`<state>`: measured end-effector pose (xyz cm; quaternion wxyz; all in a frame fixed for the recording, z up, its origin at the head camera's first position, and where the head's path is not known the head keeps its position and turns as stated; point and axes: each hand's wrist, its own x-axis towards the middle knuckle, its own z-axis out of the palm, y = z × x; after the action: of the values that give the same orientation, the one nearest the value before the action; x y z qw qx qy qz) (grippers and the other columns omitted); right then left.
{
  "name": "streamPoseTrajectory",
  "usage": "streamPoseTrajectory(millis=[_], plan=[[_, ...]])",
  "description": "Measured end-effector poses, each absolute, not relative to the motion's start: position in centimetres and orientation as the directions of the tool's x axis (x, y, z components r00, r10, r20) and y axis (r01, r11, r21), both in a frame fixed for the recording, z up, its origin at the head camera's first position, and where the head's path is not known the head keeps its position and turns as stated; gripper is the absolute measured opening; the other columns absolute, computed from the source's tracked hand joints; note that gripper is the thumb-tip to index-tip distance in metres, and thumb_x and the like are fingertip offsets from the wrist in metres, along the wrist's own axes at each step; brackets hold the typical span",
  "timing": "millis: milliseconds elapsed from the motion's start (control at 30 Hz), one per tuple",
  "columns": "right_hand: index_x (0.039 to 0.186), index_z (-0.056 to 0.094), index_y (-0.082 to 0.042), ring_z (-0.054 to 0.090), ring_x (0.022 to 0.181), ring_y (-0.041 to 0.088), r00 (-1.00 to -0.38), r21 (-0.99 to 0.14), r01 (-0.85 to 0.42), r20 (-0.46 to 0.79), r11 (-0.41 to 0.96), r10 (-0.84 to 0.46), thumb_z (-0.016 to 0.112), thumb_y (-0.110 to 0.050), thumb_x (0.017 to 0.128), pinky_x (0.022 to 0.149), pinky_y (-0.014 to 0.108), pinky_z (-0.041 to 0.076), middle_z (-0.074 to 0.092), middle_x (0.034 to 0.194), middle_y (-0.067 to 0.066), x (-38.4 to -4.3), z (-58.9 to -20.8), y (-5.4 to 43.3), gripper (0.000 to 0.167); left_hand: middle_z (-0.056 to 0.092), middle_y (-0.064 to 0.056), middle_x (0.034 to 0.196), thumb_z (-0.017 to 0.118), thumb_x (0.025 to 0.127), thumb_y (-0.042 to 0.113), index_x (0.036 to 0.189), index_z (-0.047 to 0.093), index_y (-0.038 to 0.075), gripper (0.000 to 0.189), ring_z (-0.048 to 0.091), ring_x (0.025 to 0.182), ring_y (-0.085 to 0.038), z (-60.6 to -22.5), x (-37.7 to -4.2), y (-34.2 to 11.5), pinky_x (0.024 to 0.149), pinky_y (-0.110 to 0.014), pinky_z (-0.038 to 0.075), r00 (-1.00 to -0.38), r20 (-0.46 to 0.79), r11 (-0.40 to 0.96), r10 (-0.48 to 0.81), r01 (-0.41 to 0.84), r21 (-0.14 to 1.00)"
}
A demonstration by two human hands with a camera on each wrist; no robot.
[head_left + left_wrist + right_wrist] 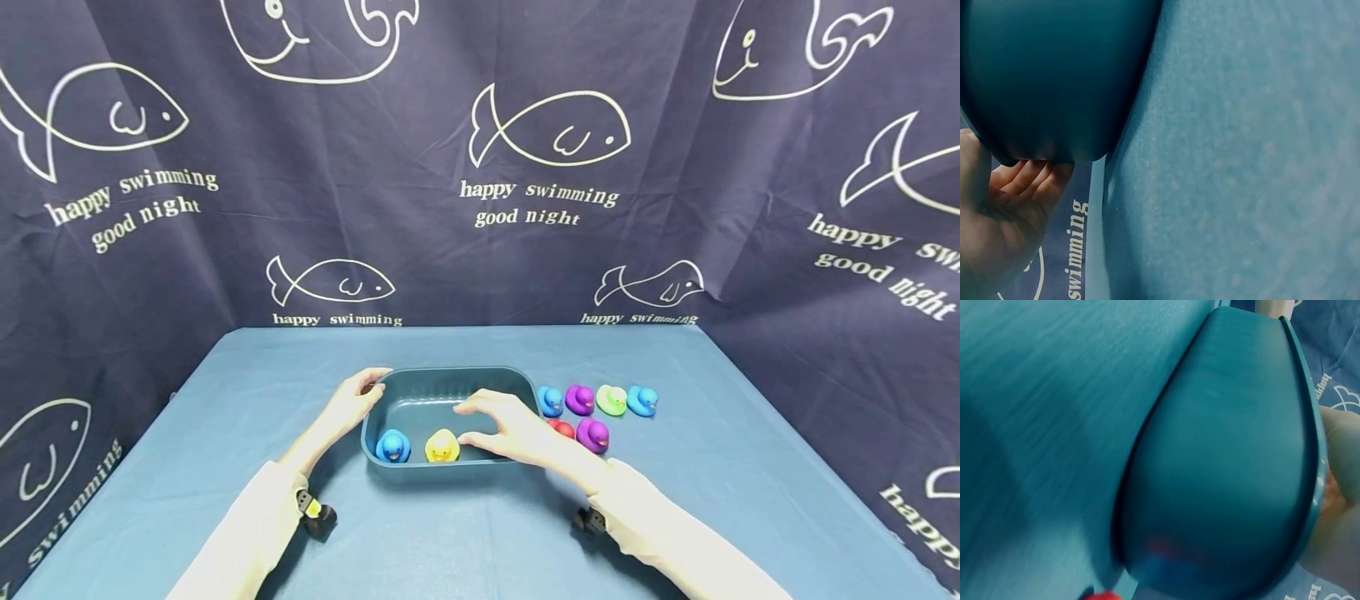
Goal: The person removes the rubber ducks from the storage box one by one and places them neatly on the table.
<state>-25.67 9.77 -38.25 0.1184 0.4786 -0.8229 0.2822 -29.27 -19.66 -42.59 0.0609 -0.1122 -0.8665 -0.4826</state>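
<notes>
A dark teal rectangular bin stands on the table. Inside it, along the near side, sit a blue rubber duck and a yellow rubber duck. My left hand grips the bin's left end; its fingers lie along the outer wall in the left wrist view, thumb at the rim. Reaching over the right side, my right hand hangs inside the bin's outline, thumb and fingers spread apart with nothing between them. Its thumb tip is just right of the yellow duck. The right wrist view shows mostly the bin's outer wall.
Right of the bin are more rubber ducks: a blue one, a purple one, a yellow-green one, another blue one, a second purple one and a red one, partly hidden by my right arm. A dark printed curtain hangs behind.
</notes>
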Motion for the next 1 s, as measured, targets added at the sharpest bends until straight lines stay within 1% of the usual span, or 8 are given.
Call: streamPoseTrajectory(millis=[200, 233, 400, 533, 667, 800, 900, 1000], plan=[[0.111, 0.066, -0.003, 0.062, 0.097, 0.017, -0.552, -0.397, -0.825, 0.408, 0.404, -0.727, 0.072, -0.019, 0.081, 0.089, 0.032, 0.048, 0.067, 0.102, 0.009, -26.1, -38.8, 8.6, 0.034, 0.062, -0.020, 0.116, 0.052, 0.092, 0.007, 0.126, 0.055, -0.001, 0.034, 0.054, 0.083, -0.015, -42.8, -29.5, -19.7, 0.066, -0.021, 0.044, -0.960, 0.248, 0.529, 0.134, 0.281, 0.801], [0.111, 0.066, -0.003, 0.062, 0.098, 0.017, -0.555, -0.406, -0.821, 0.397, 0.402, -0.731, 0.072, -0.019, 0.081, 0.090, 0.032, 0.048, 0.067, 0.103, 0.009, -26.2, -38.8, 8.4, 0.034, 0.061, -0.021, 0.116, 0.052, 0.092, 0.006, 0.125, 0.055, -0.001, 0.034, 0.054, 0.084, -0.015, -42.8, -29.5, -19.7, 0.067, -0.022, 0.044, -0.958, 0.253, 0.533, 0.135, 0.286, 0.796], [0.111, 0.066, -0.004, 0.063, 0.100, 0.017, -0.562, -0.433, -0.807, 0.351, 0.402, -0.749, 0.072, -0.021, 0.081, 0.091, 0.032, 0.047, 0.069, 0.106, 0.005, -26.4, -39.2, 7.9, 0.035, 0.062, -0.021, 0.114, 0.052, 0.092, 0.006, 0.125, 0.055, -0.001, 0.034, 0.054, 0.082, -0.018, -42.9, -29.6, -19.7, 0.065, -0.023, 0.044, -0.956, 0.261, 0.531, 0.134, 0.292, 0.796], [0.111, 0.067, -0.005, 0.062, 0.100, 0.016, -0.560, -0.445, -0.802, 0.330, 0.397, -0.760, 0.073, -0.024, 0.081, 0.092, 0.032, 0.047, 0.069, 0.107, 0.003, -26.6, -39.5, 7.6, 0.037, 0.062, -0.021, 0.114, 0.053, 0.092, 0.006, 0.125, 0.055, -0.002, 0.034, 0.053, 0.081, -0.016, -42.9, -29.4, -19.8, 0.065, -0.022, 0.044, -0.955, 0.262, 0.530, 0.137, 0.294, 0.796], [0.111, 0.067, -0.004, 0.064, 0.098, 0.016, -0.556, -0.480, -0.794, 0.324, 0.373, -0.765, 0.074, -0.023, 0.080, 0.091, 0.031, 0.048, 0.069, 0.105, 0.004, -26.8, -39.7, 7.6, 0.038, 0.061, -0.021, 0.110, 0.052, 0.093, 0.007, 0.126, 0.054, -0.001, 0.034, 0.051, 0.068, -0.011, -42.7, -29.4, -19.8, 0.056, -0.022, 0.042, -0.962, 0.236, 0.503, 0.137, 0.272, 0.820], [0.108, 0.068, -0.004, 0.065, 0.093, 0.018, -0.523, -0.500, -0.805, 0.347, 0.317, -0.779, 0.073, -0.020, 0.080, 0.085, 0.030, 0.050, 0.070, 0.102, 0.006, -27.0, -39.8, 7.6, 0.032, 0.059, -0.021, 0.107, 0.052, 0.093, 0.007, 0.127, 0.053, -0.001, 0.034, 0.046, 0.058, -0.008, -42.7, -29.5, -19.9, 0.050, -0.022, 0.039, -0.965, 0.220, 0.476, 0.140, 0.260, 0.840], [0.105, 0.070, -0.005, 0.066, 0.090, 0.016, -0.498, -0.515, -0.811, 0.356, 0.279, -0.791, 0.071, -0.017, 0.081, 0.083, 0.029, 0.051, 0.070, 0.099, 0.005, -27.1, -40.0, 7.6, 0.026, 0.059, -0.022, 0.108, 0.052, 0.093, 0.008, 0.127, 0.053, -0.002, 0.035, 0.045, 0.057, -0.007, -42.7, -29.4, -19.9, 0.049, -0.022, 0.039, -0.965, 0.219, 0.470, 0.145, 0.262, 0.843], [0.104, 0.071, -0.007, 0.066, 0.089, 0.014, -0.494, -0.510, -0.813, 0.351, 0.280, -0.795, 0.070, -0.016, 0.082, 0.082, 0.027, 0.052, 0.070, 0.098, 0.004, -27.2, -40.1, 7.6, 0.024, 0.059, -0.022, 0.110, 0.051, 0.094, 0.008, 0.127, 0.053, -0.002, 0.035, 0.046, 0.059, -0.008, -42.7, -29.3, -20.0, 0.050, -0.022, 0.040, -0.964, 0.220, 0.474, 0.152, 0.266, 0.839]])
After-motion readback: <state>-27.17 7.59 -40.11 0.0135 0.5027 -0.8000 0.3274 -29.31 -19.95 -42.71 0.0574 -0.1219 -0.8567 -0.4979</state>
